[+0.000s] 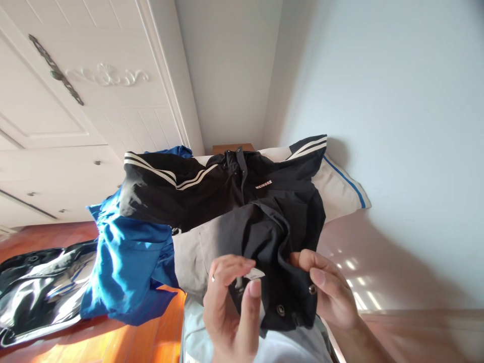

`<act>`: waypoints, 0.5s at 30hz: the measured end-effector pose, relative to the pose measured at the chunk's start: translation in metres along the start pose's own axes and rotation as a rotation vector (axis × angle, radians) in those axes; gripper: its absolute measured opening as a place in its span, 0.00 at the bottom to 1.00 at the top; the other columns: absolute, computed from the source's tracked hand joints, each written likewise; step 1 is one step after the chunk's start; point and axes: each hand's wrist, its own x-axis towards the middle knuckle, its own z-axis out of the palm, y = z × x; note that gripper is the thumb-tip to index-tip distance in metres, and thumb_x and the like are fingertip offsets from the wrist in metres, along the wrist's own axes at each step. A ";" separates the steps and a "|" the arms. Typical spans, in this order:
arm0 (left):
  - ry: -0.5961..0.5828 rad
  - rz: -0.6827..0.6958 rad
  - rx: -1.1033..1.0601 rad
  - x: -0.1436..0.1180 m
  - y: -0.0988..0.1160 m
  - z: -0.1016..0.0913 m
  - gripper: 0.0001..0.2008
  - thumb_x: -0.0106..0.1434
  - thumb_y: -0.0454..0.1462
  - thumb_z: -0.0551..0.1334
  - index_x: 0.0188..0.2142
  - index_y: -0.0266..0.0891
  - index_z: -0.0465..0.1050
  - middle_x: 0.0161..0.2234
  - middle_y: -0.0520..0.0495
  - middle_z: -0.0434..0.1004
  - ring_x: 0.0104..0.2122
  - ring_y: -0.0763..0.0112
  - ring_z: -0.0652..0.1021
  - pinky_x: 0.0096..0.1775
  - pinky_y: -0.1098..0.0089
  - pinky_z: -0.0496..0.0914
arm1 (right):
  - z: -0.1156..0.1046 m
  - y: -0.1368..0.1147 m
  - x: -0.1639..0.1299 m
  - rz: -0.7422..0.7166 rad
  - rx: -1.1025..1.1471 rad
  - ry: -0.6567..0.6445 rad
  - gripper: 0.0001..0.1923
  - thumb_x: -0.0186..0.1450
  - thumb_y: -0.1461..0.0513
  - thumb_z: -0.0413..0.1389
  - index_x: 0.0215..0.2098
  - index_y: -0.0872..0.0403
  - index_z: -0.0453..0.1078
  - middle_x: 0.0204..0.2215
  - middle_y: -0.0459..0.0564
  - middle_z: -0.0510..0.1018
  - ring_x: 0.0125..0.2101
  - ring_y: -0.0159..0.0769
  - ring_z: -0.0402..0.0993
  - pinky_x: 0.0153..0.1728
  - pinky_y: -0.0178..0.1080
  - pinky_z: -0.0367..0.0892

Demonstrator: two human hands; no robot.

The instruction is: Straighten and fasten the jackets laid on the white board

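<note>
A black jacket [227, 194] with white stripes on its sleeves and small white lettering on the chest lies spread before me. Its near part is bunched up, with metal snaps along the edge. My right hand [333, 287] pinches that edge close to one snap. Over the bunched cloth is my left hand [232, 302], a ring on one finger, with the fingers curled and the thumb apart from them. A small white tag [255, 274] shows in the gap between thumb and fingertips; I cannot tell whether they touch it.
Blue cloth [132, 267] hangs at the left of the jacket, and a white garment with a blue stripe [344, 186] sticks out at the right. A shiny black bag [41, 287] lies on the wooden floor. White cabinets [94, 111] and a pale wall [397, 126] stand around.
</note>
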 end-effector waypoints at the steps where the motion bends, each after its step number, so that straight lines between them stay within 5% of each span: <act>1: -0.023 0.062 0.146 0.007 -0.002 0.000 0.11 0.66 0.35 0.64 0.49 0.43 0.75 0.47 0.44 0.80 0.52 0.58 0.76 0.54 0.59 0.70 | -0.002 -0.001 -0.001 -0.007 -0.024 -0.041 0.23 0.69 0.49 0.54 0.25 0.55 0.54 0.22 0.45 0.55 0.23 0.29 0.53 0.24 0.32 0.53; 3: -0.135 0.169 0.402 0.024 -0.009 0.000 0.21 0.65 0.35 0.67 0.57 0.43 0.71 0.60 0.40 0.73 0.64 0.51 0.68 0.62 0.52 0.64 | -0.007 -0.003 -0.004 -0.027 -0.093 -0.098 0.23 0.70 0.50 0.53 0.26 0.55 0.54 0.23 0.45 0.56 0.24 0.29 0.54 0.25 0.33 0.52; 6: -0.360 0.257 0.557 0.049 -0.023 0.002 0.24 0.68 0.41 0.66 0.62 0.42 0.67 0.62 0.39 0.73 0.67 0.49 0.66 0.63 0.48 0.63 | -0.016 -0.004 -0.010 -0.060 -0.141 -0.160 0.22 0.72 0.51 0.52 0.27 0.55 0.54 0.24 0.45 0.59 0.26 0.30 0.57 0.27 0.33 0.54; 9: -0.480 0.246 0.585 0.065 -0.033 0.004 0.19 0.68 0.44 0.66 0.55 0.41 0.73 0.51 0.41 0.80 0.54 0.53 0.77 0.54 0.52 0.71 | -0.026 -0.004 -0.020 -0.049 -0.147 -0.192 0.23 0.72 0.50 0.52 0.27 0.55 0.53 0.25 0.45 0.60 0.26 0.30 0.58 0.28 0.34 0.55; 11: -0.493 0.234 0.584 0.069 -0.037 0.006 0.06 0.69 0.39 0.64 0.44 0.43 0.78 0.41 0.46 0.81 0.43 0.58 0.78 0.46 0.56 0.72 | -0.032 -0.005 -0.027 -0.043 -0.182 -0.192 0.23 0.71 0.49 0.52 0.26 0.55 0.53 0.25 0.46 0.60 0.27 0.31 0.59 0.30 0.35 0.56; 15: -0.476 0.233 0.549 0.061 -0.038 0.010 0.13 0.69 0.27 0.57 0.30 0.42 0.73 0.31 0.51 0.77 0.34 0.65 0.76 0.40 0.61 0.70 | -0.049 -0.008 -0.038 0.018 -0.217 -0.194 0.26 0.70 0.47 0.52 0.25 0.55 0.51 0.25 0.47 0.61 0.28 0.32 0.59 0.33 0.37 0.56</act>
